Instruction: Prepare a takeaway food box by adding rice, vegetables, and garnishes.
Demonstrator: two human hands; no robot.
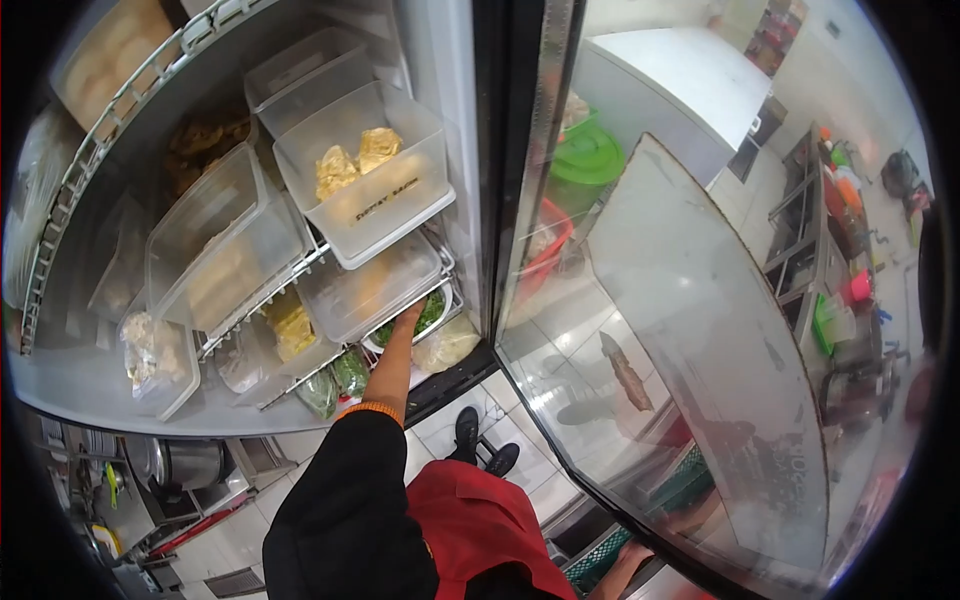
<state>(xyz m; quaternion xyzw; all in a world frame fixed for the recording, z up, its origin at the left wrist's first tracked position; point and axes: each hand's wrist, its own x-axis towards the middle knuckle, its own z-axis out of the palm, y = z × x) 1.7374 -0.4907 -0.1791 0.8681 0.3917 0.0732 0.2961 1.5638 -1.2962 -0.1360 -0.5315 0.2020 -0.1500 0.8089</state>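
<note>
My left hand [409,313] reaches under a shelf of the refrigerator, into a white container [448,304] of chopped green herbs [430,309]. Its fingers are mostly hidden by the shelf and a lidded clear container [375,281] above. At the lower right, my right hand [632,556] is against the frame of the open glass door [600,491]; its fingertips are out of sight. A bag of pale food [448,343] lies right of the herbs, and bagged greens [351,373] lie to their left.
Clear tubs of food [375,187] stand on the wire shelf [319,251], one bearing writing. A long tub [225,247] sits at an angle beside them. Beyond the glass are a red basket [546,244], a green-lidded bucket [589,154] and a white chest [675,82]. Green crates [596,559] are low by the door.
</note>
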